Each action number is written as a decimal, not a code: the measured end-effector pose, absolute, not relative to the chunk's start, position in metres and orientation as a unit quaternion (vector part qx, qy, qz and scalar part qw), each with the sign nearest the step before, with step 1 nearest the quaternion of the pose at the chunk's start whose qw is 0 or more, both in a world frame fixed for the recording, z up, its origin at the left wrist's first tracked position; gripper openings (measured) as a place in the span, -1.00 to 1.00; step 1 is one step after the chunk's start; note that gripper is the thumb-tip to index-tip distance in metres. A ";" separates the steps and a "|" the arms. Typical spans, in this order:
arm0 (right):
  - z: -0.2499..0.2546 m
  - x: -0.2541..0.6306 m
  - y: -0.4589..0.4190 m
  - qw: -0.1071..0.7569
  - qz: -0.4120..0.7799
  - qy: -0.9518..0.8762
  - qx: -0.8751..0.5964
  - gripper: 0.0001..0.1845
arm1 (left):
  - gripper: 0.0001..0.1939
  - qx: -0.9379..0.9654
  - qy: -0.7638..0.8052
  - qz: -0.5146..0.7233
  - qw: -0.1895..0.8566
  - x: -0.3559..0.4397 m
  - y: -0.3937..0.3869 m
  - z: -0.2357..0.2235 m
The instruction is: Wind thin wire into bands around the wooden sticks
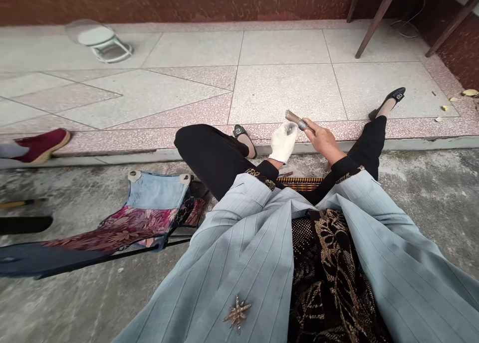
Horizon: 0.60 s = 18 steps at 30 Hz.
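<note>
My right hand [322,139] is bare and wrapped round a short tool with a brown, wood-like handle [294,117] and a grey ringed metal collar. The handle points up and to the left; the rest of the tool is hidden by my fingers. My left hand [283,142] wears a white knitted glove. Its fingers are curled closed right beside the collar, and whatever they pinch is too small to make out. Below my hands, between my thighs, a woven yellow-and-black surface [302,184] shows in part, with a thin small object [286,174] at its edge.
A folding chair [149,218] with patterned fabric stands to my left. Another person's red shoe [47,146] rests on the raised tiled ledge [284,88]. Farther off are a small white stool [108,44] and dark table legs [377,19] at the right.
</note>
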State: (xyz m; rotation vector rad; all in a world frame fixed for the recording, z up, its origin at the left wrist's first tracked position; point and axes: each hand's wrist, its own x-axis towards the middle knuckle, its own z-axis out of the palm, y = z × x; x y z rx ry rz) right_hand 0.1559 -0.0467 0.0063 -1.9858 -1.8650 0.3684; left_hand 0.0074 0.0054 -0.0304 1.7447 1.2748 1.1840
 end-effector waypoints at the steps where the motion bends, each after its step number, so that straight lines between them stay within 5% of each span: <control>1: 0.007 0.154 -0.047 0.192 0.126 -0.664 -0.711 -0.40 | -0.88 0.664 0.506 0.448 0.320 0.008 0.006 -0.030; 4: 0.009 0.151 -0.048 0.182 0.112 -0.660 -0.721 -0.39 | -0.90 0.639 0.540 0.448 0.314 0.009 0.008 -0.030; 9: 0.006 0.155 -0.042 0.212 0.145 -0.638 -0.726 -0.37 | -0.91 0.582 0.436 0.500 0.470 0.014 0.005 -0.029; 18: -0.006 0.155 -0.036 0.357 0.349 -0.567 -0.656 -0.31 | -0.97 0.552 0.399 0.524 0.511 0.017 0.003 -0.027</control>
